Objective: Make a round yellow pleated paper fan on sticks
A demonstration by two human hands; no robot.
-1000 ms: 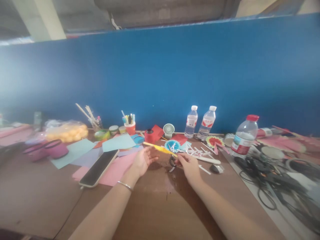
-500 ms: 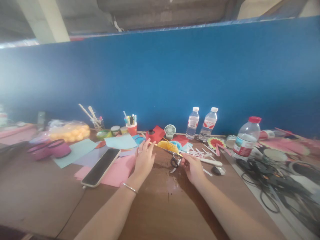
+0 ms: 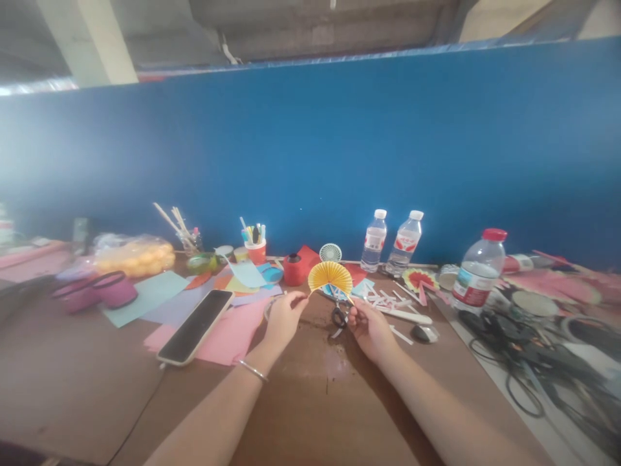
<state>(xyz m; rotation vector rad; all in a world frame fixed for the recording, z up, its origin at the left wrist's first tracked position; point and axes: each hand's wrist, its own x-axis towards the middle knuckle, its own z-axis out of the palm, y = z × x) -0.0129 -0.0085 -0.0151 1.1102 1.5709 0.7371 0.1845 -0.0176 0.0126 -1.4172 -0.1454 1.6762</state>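
A yellow pleated paper fan (image 3: 330, 277) stands spread in an arch between my two hands, each of its lower ends running down to my fingers. My left hand (image 3: 285, 318) pinches the left end with thumb and fingertips. On the other side, my right hand (image 3: 370, 329) is closed on the right end. Black-handled scissors (image 3: 339, 316) lie on the table just beneath the fan, close to my right fingertips. White paper strips (image 3: 388, 299) are scattered beyond my right hand. Pink paper (image 3: 233, 333) lies beside my left hand.
A phone (image 3: 196, 327) rests on coloured sheets at left. Behind are a red cup of pens (image 3: 255, 249), a small fan (image 3: 330, 253) and two water bottles (image 3: 373, 241). A red-capped bottle (image 3: 479, 272), a mouse (image 3: 424, 332) and black cables (image 3: 514, 349) are at right.
The yellow fan has gone from lying low and slanted to upright and arched. My left hand has drawn back to its left end. A light blue sheet behind has shifted and its edge is raised.
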